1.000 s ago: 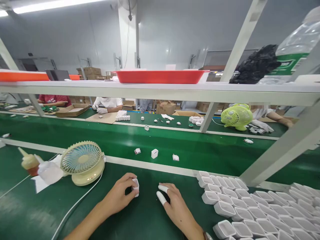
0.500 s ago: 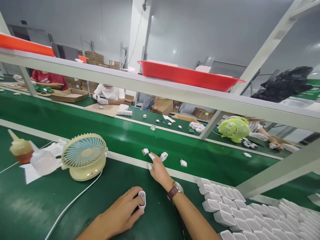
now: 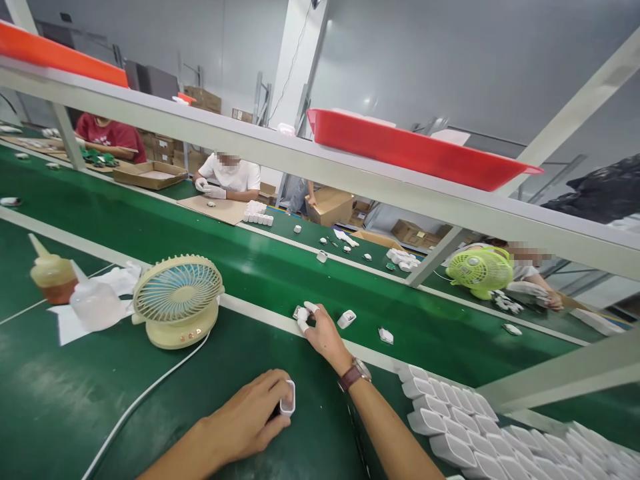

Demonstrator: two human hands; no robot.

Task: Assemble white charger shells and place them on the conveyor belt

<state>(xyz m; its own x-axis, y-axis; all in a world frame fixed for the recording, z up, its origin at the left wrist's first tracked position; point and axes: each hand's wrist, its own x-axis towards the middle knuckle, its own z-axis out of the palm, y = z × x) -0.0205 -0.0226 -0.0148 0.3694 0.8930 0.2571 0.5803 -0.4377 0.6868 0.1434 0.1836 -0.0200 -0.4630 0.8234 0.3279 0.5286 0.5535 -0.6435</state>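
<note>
My left hand [image 3: 260, 407] is closed around a hollow white plastic housing [image 3: 289, 399], its open end facing right, just above the green worktable. Reaching over the belt's near edge, my right hand [image 3: 321, 332] has white covers on thumb and index finger. Those two fingertips close on a small white part [image 3: 299, 311] with a dark edge, which they partly hide. To the right of that hand, another white housing [image 3: 347, 319] lies on the green conveyor belt [image 3: 250, 267]. Farther right on the belt is a second small white part [image 3: 385, 335].
A cream fan [image 3: 177, 300] and squeeze bottles [image 3: 53, 277] stand at left. Rows of white housings [image 3: 465, 427] fill the right side. A shelf [image 3: 240, 147] with a red tray [image 3: 400, 150] crosses above. Several co-workers, one in a white shirt [image 3: 233, 177], sit across the belt.
My right hand's thumb and index finger have come to the small white part on the belt. My left hand keeps hold of the housing. The camera view has shifted slightly.
</note>
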